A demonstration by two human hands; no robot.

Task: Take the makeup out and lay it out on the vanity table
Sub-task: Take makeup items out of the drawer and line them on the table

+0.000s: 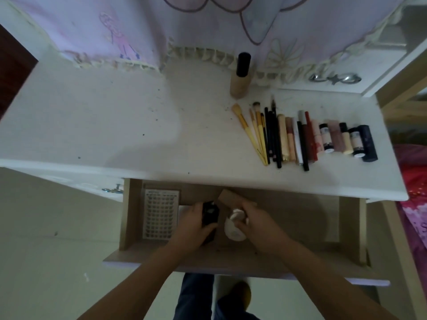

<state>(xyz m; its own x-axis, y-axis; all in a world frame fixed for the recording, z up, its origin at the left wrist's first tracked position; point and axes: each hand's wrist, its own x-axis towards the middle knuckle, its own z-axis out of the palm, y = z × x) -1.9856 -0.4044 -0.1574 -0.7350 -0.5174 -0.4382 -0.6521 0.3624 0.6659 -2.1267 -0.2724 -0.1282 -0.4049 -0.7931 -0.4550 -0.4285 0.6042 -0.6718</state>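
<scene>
Both hands are inside the open drawer (351, 227) below the white vanity table (115, 125). My left hand (193, 221) grips a small black makeup case (209, 214). My right hand (253, 221) holds white makeup sponges (233, 229), with a tan cardboard box (231, 197) just behind its fingers. On the table's right side lies a row of brushes (251, 130), pencils (273, 135), lipsticks and small tubes (335, 139). A tall beige bottle with a black cap (241, 76) stands behind them.
A white perforated tray (159, 214) sits in the drawer's left part. A pale patterned cloth (208, 26) hangs over the table's back. A silver hair clip (335, 78) lies at the back right. A bed with pink bedding (416, 192) is at the right.
</scene>
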